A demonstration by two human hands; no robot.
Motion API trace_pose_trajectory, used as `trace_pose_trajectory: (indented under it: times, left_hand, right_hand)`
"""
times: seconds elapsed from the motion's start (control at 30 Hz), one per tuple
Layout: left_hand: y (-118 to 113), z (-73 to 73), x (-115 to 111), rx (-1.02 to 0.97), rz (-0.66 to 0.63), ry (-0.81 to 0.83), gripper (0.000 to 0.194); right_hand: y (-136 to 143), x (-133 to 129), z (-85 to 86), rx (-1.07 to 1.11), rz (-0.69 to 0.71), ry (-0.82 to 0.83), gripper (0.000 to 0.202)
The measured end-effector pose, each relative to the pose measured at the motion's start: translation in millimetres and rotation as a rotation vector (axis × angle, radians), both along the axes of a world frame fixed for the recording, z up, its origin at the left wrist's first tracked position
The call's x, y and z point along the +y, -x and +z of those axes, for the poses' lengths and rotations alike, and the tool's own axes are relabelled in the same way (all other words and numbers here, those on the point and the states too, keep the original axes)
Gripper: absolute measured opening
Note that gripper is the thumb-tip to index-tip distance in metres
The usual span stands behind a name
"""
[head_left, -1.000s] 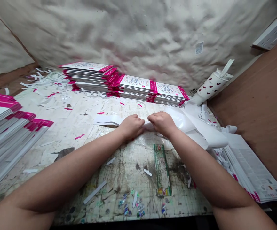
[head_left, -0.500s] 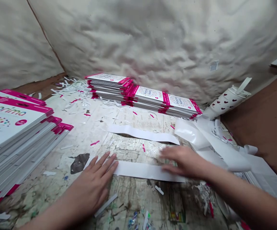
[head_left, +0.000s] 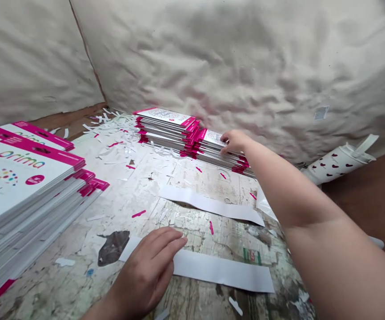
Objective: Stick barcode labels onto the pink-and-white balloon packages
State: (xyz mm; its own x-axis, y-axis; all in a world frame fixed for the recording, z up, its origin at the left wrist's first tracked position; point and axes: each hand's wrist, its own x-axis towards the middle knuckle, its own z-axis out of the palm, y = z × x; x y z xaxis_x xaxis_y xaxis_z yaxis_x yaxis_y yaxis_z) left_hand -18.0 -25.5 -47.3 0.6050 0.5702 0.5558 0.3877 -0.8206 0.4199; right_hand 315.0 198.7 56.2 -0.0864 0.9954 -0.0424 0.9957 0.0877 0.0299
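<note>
My left hand [head_left: 147, 269] rests over a white paper strip [head_left: 224, 271] on the near part of the table, its fingers close together, extended and slightly bent. Stretched far forward, my right hand [head_left: 235, 141] has its fingers and thumb curled at a white-and-pink printed packet [head_left: 209, 135] on top of a low stack by the back wall. My forearm hides the right end of that stack. A second white strip [head_left: 209, 206] lies between my hands, slightly wavy. Beside the low stack is a taller pile of similar packets [head_left: 166, 115].
Large stacks of pink-and-white "prima" packets [head_left: 29, 178] stand at the left. A white tumbler with hearts [head_left: 335, 163] leans at the right. Paper shavings [head_left: 104, 122] heap in the back left corner, and pink cut-out scraps [head_left: 211, 227] dot the worn tabletop [head_left: 192, 302].
My right hand has left the near strip and reached forward to the low stack. My left hand has drawn its spread fingers together, staying at the strip. The view has shifted.
</note>
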Motion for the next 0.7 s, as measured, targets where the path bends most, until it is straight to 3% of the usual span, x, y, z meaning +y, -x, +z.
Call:
trace_pose_trajectory:
  times: [0.13,0.23,0.37,0.47,0.53,0.6,0.67,0.7]
  left_hand:
    - [-1,0.6,-1,-0.017,-0.012,0.041,0.043]
    - [-1,-1.8,2,-0.006,-0.029,0.048,0.042]
    - [1,-3.8,5,-0.039,-0.012,0.073,0.039]
    - [2,-2.1,7,-0.117,0.005,0.155,0.036]
    - [2,1.4,9,-0.204,0.063,0.339,0.029]
    - [2,7.9,11,-0.367,0.123,0.687,0.023]
    - [2,17.9,13,-0.537,0.075,1.102,0.03]
    - [1,24.2,13,-0.587,0.017,1.257,0.037]
  right_hand:
    - [0,3,11.3,-0.012,-0.012,-0.01,0.046]
    - [13,-6,3.0,-0.045,-0.047,-0.118,0.042]
    - [30,-29,-11.5,-0.041,-0.095,-0.288,0.037]
    - [30,-57,-1.0,0.035,-0.074,-0.424,0.037]
    - [29,-89,15.6,0.199,0.035,-0.605,0.031]
    - [34,-135,33.0,0.407,0.229,-0.799,0.023]
    - [49,-192,44.3,0.504,0.462,-0.864,0.02]
    - [59,-221,46.4,0.489,0.611,-0.8,0.022]
